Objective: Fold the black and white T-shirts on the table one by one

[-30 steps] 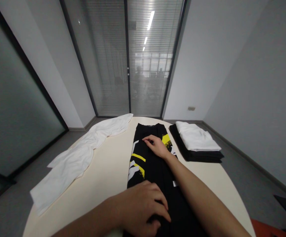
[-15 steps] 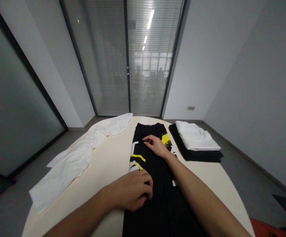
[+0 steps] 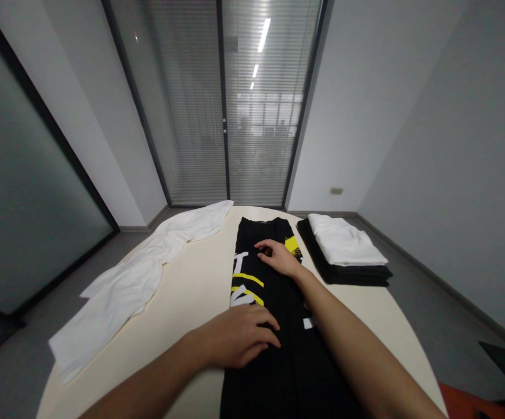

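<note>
A black T-shirt (image 3: 274, 372) with white and yellow print lies lengthwise in front of me, its sides folded in to a long strip. Over the left edge of its lower half is my left hand (image 3: 246, 334), palm down, with the fingers apart and stretched toward the middle of the cloth. Farther up, my right hand (image 3: 277, 257) rests on or just above the shirt near its collar end, thumb and fingers loosely apart. Neither hand grips any cloth. My right forearm covers part of the shirt's right edge.
The round cream table (image 3: 187, 291) carries a long crumpled white garment (image 3: 148, 265) along its left side. At the back right sits a folded white garment (image 3: 346, 241) on top of folded black clothes (image 3: 357, 275). A glass partition with blinds (image 3: 261, 145) stands beyond the table.
My left hand has uncurled its fingers and moved slightly right. The shirt's left side has shifted inward, showing more of the print. My right hand has barely moved.
</note>
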